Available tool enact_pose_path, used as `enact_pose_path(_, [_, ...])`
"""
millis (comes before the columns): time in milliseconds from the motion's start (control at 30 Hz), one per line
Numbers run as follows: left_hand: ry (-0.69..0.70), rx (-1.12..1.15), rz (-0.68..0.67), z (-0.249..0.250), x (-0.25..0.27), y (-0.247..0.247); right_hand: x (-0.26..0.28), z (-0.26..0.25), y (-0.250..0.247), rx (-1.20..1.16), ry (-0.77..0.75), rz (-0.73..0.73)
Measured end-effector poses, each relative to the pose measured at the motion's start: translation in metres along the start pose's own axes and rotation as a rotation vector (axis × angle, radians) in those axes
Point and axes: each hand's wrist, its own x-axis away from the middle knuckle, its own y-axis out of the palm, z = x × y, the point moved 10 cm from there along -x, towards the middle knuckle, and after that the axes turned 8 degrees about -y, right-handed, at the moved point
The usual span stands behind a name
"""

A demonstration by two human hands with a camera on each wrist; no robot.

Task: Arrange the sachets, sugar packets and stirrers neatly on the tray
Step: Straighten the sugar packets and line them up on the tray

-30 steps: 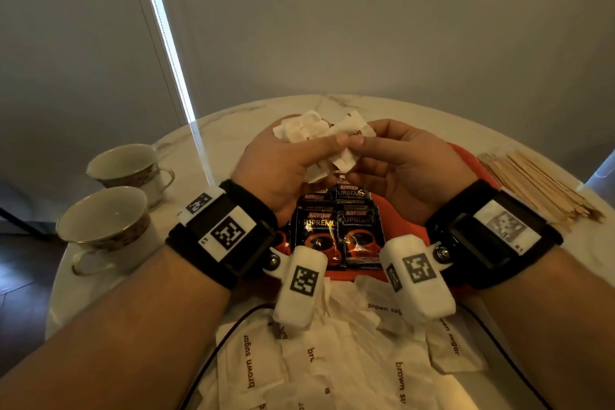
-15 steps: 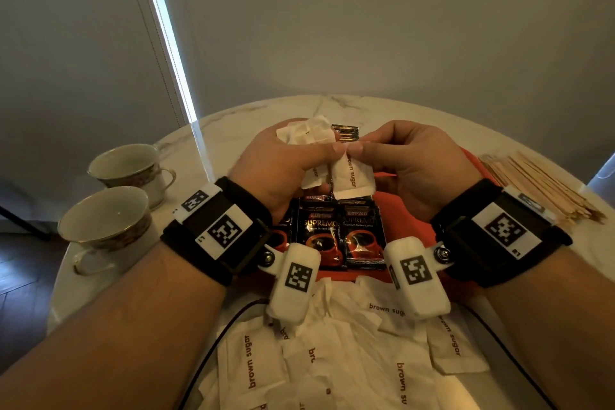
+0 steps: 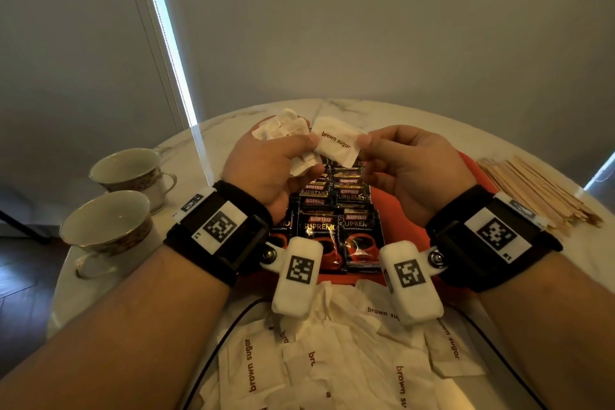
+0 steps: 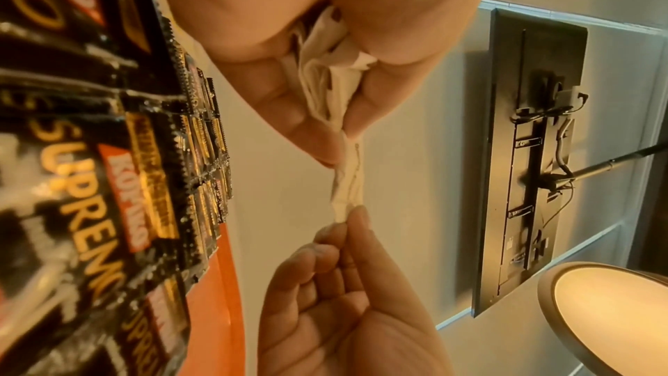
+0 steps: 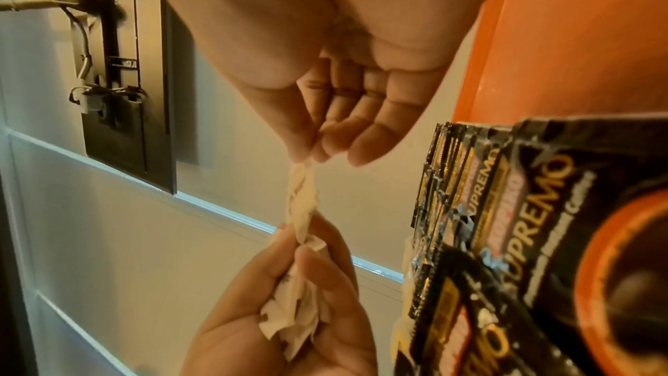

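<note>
Both hands hover above the orange tray (image 3: pixel 472 170), on which black coffee sachets (image 3: pixel 336 226) lie in overlapping rows. My left hand (image 3: pixel 273 163) grips a bunch of white sugar packets (image 3: pixel 283 128), seen bunched in its fingers in the left wrist view (image 4: pixel 325 87). One packet marked "brown sugar" (image 3: pixel 336 145) spans the gap between the hands. My right hand (image 3: pixel 409 163) pinches its right end between thumb and forefinger, and the left thumb holds its other end. Several more sugar packets (image 3: pixel 332 359) lie loose on the table near me. Wooden stirrers (image 3: pixel 539 193) lie in a pile at the right.
Two empty teacups (image 3: pixel 106 230) stand at the table's left edge. The round marble table (image 3: pixel 399 113) ends just beyond the tray, with a grey wall behind. A black cable (image 3: pixel 213 359) runs over the loose packets.
The hands have drawn apart and risen a little. The single brown sugar packet has been pulled out from the bunch and now lies stretched between them, its print facing up.
</note>
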Motion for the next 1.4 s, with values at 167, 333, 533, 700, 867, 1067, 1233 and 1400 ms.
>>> enact_pose_path(167, [0.035,0.006,0.006,0.002,-0.001,0.000,0.004,0.006,0.017,0.026,0.062,-0.117])
enact_pose_path(333, [0.024,0.029,0.009,0.002,-0.006,-0.004,-0.038,0.005,-0.033,0.077,0.053,0.178])
enact_pose_path(533, [0.011,0.042,0.007,0.003,-0.006,-0.004,-0.098,0.046,-0.108,0.425,0.256,0.245])
enact_pose_path(700, [0.014,0.048,0.012,0.002,-0.010,-0.006,-0.122,0.059,-0.110,0.552,0.284,0.182])
enact_pose_path(867, [0.007,0.038,0.013,0.001,-0.012,-0.007,-0.125,0.057,-0.098,0.570,0.299,0.163])
enact_pose_path(1067, [-0.005,0.038,0.021,0.001,-0.012,-0.008,-0.124,0.063,-0.100,0.429,0.299,0.206])
enact_pose_path(1233, [-0.032,0.037,0.027,-0.004,-0.011,-0.006,-0.104,0.068,-0.073,0.389,0.399,0.117])
enact_pose_path(1400, [-0.072,0.063,-0.026,-0.007,-0.007,0.001,-0.105,0.073,-0.065,0.440,0.425,0.054])
